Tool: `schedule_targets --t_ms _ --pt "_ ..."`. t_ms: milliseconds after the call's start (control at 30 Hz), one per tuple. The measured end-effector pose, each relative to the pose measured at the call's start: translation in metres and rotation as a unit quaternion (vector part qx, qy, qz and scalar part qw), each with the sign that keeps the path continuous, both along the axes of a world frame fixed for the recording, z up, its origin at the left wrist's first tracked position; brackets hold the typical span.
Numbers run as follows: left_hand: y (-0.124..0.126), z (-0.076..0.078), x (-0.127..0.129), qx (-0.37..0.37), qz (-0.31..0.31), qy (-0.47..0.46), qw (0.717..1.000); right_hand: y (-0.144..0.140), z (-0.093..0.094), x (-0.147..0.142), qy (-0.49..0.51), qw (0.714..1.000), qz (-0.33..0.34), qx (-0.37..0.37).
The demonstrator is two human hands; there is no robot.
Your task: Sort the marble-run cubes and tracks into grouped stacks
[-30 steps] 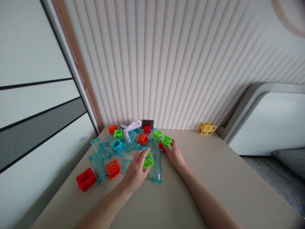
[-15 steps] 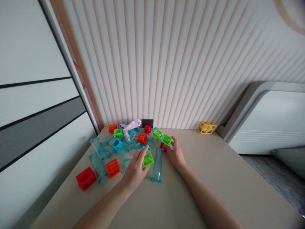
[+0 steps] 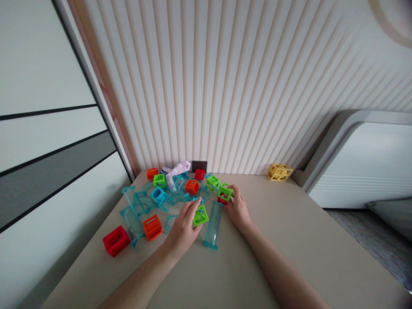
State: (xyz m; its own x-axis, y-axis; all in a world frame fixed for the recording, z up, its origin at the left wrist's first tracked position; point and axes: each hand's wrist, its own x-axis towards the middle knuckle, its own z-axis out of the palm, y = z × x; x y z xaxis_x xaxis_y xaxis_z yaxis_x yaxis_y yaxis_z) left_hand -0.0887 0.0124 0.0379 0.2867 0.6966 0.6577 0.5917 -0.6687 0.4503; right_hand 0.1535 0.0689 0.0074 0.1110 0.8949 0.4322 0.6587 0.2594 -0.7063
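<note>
Ridged off-white wall (image 3: 206, 86), soft-looking vertical pleats, fills the background. Left: smooth glossy cabinet (image 3: 41, 60), white panels, black strips, one grey band. Smooth beige table (image 3: 283, 206), matte, carries everything handled. Right: padded-edge grey-white headboard (image 3: 363, 150), rounded corner, fine horizontal grooves.

Bare left hand (image 3: 183, 221) over the table, fingers bent in a grip. Bare right hand (image 3: 238, 209), farther back, fingers and thumb also gripping.

Translucent teal tube (image 3: 212, 226), long, smooth, knobbed ends, lies between the hands. Clear teal plastic pieces (image 3: 132, 225), curved and flat, overlap in a pile on the left. Yellow lattice block (image 3: 279, 172) stands well apart, near the wall. Solid-walled red block (image 3: 116, 241), slotted top, at the pile's near left; slotted orange cube (image 3: 152, 227) near it. Crinkled lavender strip (image 3: 177, 171) lies at the back.

Near green cube (image 3: 201, 214), hollow plastic, in left hand's grasp. Tilted green cube (image 3: 224, 192), square-framed, held by right hand; partly hidden red piece (image 3: 222, 201) right below, contact unclear.
</note>
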Motion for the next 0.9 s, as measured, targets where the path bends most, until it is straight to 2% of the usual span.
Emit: schedule_targets --t_ms 267,433,633,900 --pt "-0.001 0.003 0.001 0.020 0.010 0.001 1.000 -0.003 0.005 -0.001 -0.013 1.000 0.003 -0.002" --pt "-0.001 0.004 0.001 0.017 0.010 0.006 1.000 -0.002 0.002 0.001 -0.017 1.000 -0.004 -0.017" --pt "-0.001 0.003 0.000 0.012 0.005 0.003 1.000 -0.002 0.001 0.002 -0.031 0.999 -0.013 0.003" --pt "-0.001 0.002 0.000 -0.005 0.002 0.009 1.000 -0.004 0.014 0.004 -0.080 0.994 -0.064 -0.024"
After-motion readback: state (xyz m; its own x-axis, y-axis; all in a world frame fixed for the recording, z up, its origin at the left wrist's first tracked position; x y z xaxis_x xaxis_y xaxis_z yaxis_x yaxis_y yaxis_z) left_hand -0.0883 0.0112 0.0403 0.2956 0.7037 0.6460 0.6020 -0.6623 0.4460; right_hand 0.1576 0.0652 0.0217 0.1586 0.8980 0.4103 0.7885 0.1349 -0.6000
